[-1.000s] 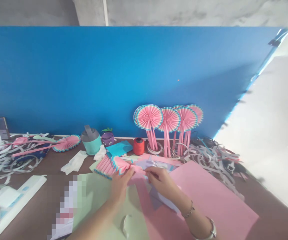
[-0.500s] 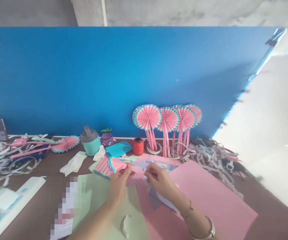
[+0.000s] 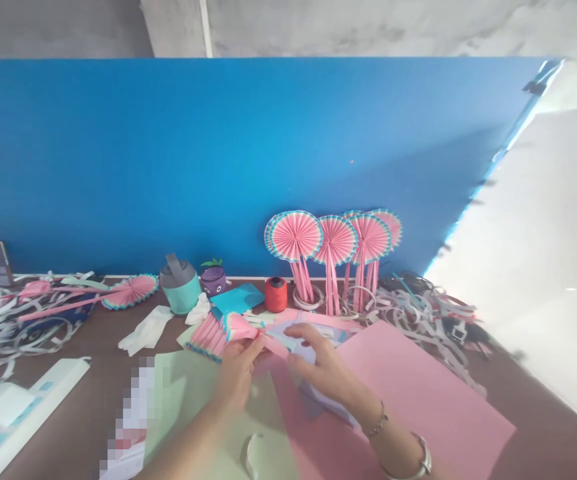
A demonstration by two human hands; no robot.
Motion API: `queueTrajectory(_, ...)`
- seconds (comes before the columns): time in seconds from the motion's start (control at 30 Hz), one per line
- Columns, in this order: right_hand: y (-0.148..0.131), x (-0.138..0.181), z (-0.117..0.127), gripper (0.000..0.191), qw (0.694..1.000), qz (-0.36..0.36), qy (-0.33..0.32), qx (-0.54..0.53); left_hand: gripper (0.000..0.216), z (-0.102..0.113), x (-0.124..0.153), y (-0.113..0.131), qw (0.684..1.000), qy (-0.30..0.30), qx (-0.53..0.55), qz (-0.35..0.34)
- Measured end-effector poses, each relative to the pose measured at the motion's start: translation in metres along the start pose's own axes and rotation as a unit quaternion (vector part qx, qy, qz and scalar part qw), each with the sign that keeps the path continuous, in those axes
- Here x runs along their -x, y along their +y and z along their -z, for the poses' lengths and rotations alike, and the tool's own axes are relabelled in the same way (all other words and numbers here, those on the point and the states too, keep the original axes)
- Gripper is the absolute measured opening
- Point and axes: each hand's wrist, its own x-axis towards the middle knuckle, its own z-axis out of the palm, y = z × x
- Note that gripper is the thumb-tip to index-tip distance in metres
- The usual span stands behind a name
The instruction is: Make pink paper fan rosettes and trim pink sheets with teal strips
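Between the thumb and fingers of my left hand (image 3: 237,375) is a pleated pink paper fan (image 3: 239,327) with a blue-and-white edge. Its folded pink end points right, toward my right hand (image 3: 322,365). That hand hovers over the papers with thumb and fingers apart; whether the thumb touches the fan's tip I cannot tell. Behind my left hand lies a stack of pleated pink strips (image 3: 205,337) with blue edges. A red spool of thread (image 3: 275,295) stands upright behind the fan.
Finished round pink fans (image 3: 297,237) lean against the blue partition (image 3: 168,153). Pink sheets (image 3: 428,393) and a green sheet (image 3: 188,387) cover the front. A teal cup (image 3: 181,293), tissue (image 3: 145,329), power strip (image 3: 38,413) and tangled white straps (image 3: 423,320) lie around.
The fingers of my right hand have opened from a pinch near the fan's end and spread apart. My left hand keeps its hold on the fan, nearly in place.
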Motion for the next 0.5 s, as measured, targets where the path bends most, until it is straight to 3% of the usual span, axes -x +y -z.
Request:
queueTrajectory(0.13,-0.011,0.003,-0.002,0.033,0.997,-0.018,-0.064,-0.032,0.030,-0.004,0.006,0.000,0.996,-0.047,-0.065,0.038)
queueTrajectory(0.27,-0.007,0.000,-0.009,0.023,0.992,-0.087,-0.085,-0.037,0.030,-0.004,0.007,-0.002,0.993,-0.008,-0.108,0.051)
queueTrajectory(0.37,-0.002,-0.003,-0.011,0.020,0.986,-0.137,-0.077,-0.047,0.028,-0.004,0.006,-0.002,0.995,-0.001,-0.091,0.047)
queueTrajectory(0.5,-0.001,-0.004,-0.010,0.019,0.983,-0.134,-0.084,-0.089,0.027,-0.007,0.007,0.000,0.999,0.004,-0.026,0.031)
